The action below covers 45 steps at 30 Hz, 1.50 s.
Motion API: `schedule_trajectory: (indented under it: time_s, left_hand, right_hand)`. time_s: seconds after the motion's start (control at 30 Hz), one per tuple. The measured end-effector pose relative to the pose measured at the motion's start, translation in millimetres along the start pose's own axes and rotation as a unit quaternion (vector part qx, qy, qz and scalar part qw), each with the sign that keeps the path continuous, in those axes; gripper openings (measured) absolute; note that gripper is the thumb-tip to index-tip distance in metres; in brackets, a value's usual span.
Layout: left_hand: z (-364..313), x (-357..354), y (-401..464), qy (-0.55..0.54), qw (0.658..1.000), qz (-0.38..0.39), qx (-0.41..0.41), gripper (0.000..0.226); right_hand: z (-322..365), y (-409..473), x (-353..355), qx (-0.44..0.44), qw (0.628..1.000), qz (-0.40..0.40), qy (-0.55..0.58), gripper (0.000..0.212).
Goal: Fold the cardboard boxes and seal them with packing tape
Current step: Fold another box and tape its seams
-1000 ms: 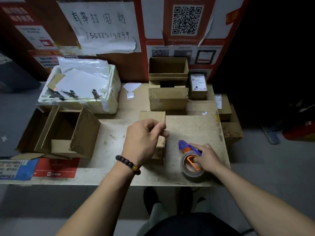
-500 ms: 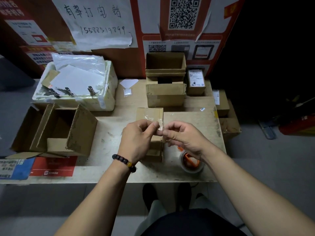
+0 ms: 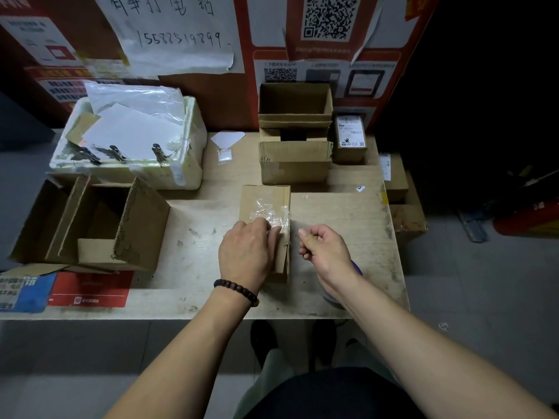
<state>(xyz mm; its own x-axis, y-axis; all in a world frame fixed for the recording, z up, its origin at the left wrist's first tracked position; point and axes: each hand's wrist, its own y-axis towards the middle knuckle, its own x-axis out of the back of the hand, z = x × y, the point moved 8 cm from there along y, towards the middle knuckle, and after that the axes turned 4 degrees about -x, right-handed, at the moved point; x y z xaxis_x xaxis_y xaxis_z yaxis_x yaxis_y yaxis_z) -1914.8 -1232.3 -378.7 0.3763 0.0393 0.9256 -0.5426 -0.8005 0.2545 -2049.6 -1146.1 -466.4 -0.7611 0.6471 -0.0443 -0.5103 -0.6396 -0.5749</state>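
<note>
Dim light, dark right side, wide-angle edge distortion

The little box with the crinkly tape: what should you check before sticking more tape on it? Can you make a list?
1. Small cardboard box lies flat on the table: ok.
2. Left hand rests on the box to steady it: ok.
3. Clear tape on top is smooth: not ok, it looks crinkled.
4. Right hand has fresh tape ready: cannot tell, its fingers are curled beside the box and any strip is too clear to see.
5. Tape dispenser is within reach: ok, a purple bit of it peeks out beside the right wrist.
</note>
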Motion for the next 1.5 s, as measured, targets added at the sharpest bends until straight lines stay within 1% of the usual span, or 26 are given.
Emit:
schedule_trajectory:
  time_s: [0.1, 0.23, 0.37, 0.5, 0.53, 0.57, 0.63, 0.67, 0.7, 0.73, 0.77, 0.8, 0.83, 0.87, 0.9, 0.93, 1.0, 1.03, 1.07, 1.13, 1.17, 1.2, 1.27, 1.33, 1.43, 1.5]
  left_hand:
    - [3.8, -8.6, -0.5, -0.012, 1.000, 0.004, 0.002, 0.029]
    - [5.3, -16.2, 0.3, 0.003, 1.000, 0.002, -0.025, 0.038]
    - [7.5, -21.8, -1.5, 0.049, 0.998, 0.008, -0.038, 0.035]
    - [13.8, -19.0, -9.0, 0.079, 0.997, -0.014, 0.002, 0.031]
    - [17.0, -18.7, -11.8, 0.080, 0.996, -0.015, 0.025, 0.035]
    - [22.0, -18.8, -14.3, 0.076, 0.995, -0.011, 0.061, 0.048]
    - [36.9, -19.8, -17.6, 0.051, 0.987, 0.008, 0.153, 0.089]
    - [41.1, -22.0, -18.6, 0.032, 0.983, 0.032, 0.181, 0.102]
    - [43.5, -27.5, -19.1, 0.000, 0.977, 0.069, 0.200, 0.104]
    - [45.2, -35.9, -19.8, -0.046, 0.970, 0.108, 0.215, 0.097]
    - [46.6, -43.8, -21.7, -0.101, 0.958, 0.137, 0.229, 0.084]
    - [47.7, -49.0, -24.1, -0.151, 0.945, 0.150, 0.248, 0.070]
    - [48.5, -49.3, -24.7, -0.175, 0.939, 0.150, 0.257, 0.059]
    - [48.8, -48.2, -24.2, -0.178, 0.937, 0.149, 0.259, 0.052]
    - [47.7, -46.4, -23.3, -0.175, 0.938, 0.149, 0.259, 0.048]
    - [45.6, -44.8, -21.7, -0.175, 0.939, 0.148, 0.256, 0.046]
    - [42.6, -43.9, -18.3, -0.178, 0.939, 0.149, 0.252, 0.045]
    - [42.3, -44.1, -16.9, -0.180, 0.939, 0.150, 0.252, 0.045]
    - [42.9, -44.2, -16.5, -0.182, 0.938, 0.151, 0.253, 0.045]
    - [44.8, -44.6, -18.2, -0.190, 0.935, 0.152, 0.260, 0.045]
    - [45.3, -45.0, -19.3, -0.196, 0.932, 0.152, 0.263, 0.045]
    - [45.2, -45.6, -20.2, -0.202, 0.931, 0.152, 0.262, 0.045]
    - [43.6, -45.1, -20.1, -0.203, 0.933, 0.150, 0.257, 0.045]
    - [40.6, -44.1, -19.8, -0.206, 0.935, 0.145, 0.252, 0.042]
    - [39.0, -43.1, -18.6, -0.198, 0.938, 0.144, 0.244, 0.037]
    - [40.0, -43.7, -18.6, -0.195, 0.939, 0.150, 0.242, 0.034]
  right_hand:
    - [-5.5, 2.7, -2.2, 0.017, 1.000, -0.018, -0.016, 0.016]
    - [-9.8, 5.1, -4.6, 0.028, 0.998, -0.026, -0.041, 0.013]
    - [-16.8, 5.6, -9.1, 0.031, 0.996, -0.041, -0.066, 0.014]
    - [-22.1, 6.7, -18.1, 0.025, 0.996, -0.037, -0.078, 0.013]
    - [-23.1, 6.0, -20.2, 0.023, 0.996, -0.034, -0.081, 0.014]
    - [-24.5, 5.5, -21.1, 0.022, 0.996, -0.034, -0.079, 0.015]
    - [-27.3, 6.1, -20.2, 0.022, 0.997, -0.039, -0.069, 0.015]
    - [-28.0, 6.5, -19.7, 0.021, 0.997, -0.041, -0.067, 0.015]
    - [-27.9, 6.9, -20.1, 0.020, 0.997, -0.039, -0.062, 0.015]
    - [-27.8, 7.4, -21.4, 0.014, 0.998, -0.033, -0.055, 0.015]
    - [-29.8, 8.6, -23.4, 0.001, 0.998, -0.024, -0.056, 0.015]
    - [-32.7, 9.0, -24.9, -0.023, 0.997, -0.014, -0.069, 0.016]
    - [-36.6, 8.2, -25.3, -0.057, 0.992, -0.007, -0.110, 0.020]
    - [-40.0, 7.1, -22.6, -0.084, 0.981, -0.007, -0.173, 0.023]
    - [-39.3, 7.0, -17.2, -0.086, 0.968, -0.016, -0.236, 0.026]
    - [-32.2, 7.9, -11.4, -0.055, 0.959, -0.030, -0.278, 0.028]
    - [-4.5, 5.8, -8.0, 0.056, 0.957, -0.036, -0.284, 0.036]
    - [7.7, 3.2, -11.2, 0.097, 0.953, -0.014, -0.287, 0.040]
    - [15.7, 0.6, -17.6, 0.122, 0.940, 0.017, -0.318, 0.043]
    - [19.5, -1.8, -30.6, 0.135, 0.889, 0.071, -0.431, 0.051]
    - [18.7, -1.6, -33.6, 0.127, 0.869, 0.090, -0.470, 0.054]
    - [17.5, -0.4, -33.7, 0.112, 0.862, 0.105, -0.482, 0.058]
    - [15.1, 4.2, -30.1, 0.065, 0.876, 0.132, -0.458, 0.061]
    - [15.8, 9.7, -26.6, 0.044, 0.881, 0.136, -0.452, 0.058]
    - [27.3, 18.5, -27.9, 0.086, 0.891, 0.094, -0.436, 0.057]
    - [33.5, 21.0, -30.3, 0.120, 0.896, 0.080, -0.419, 0.055]
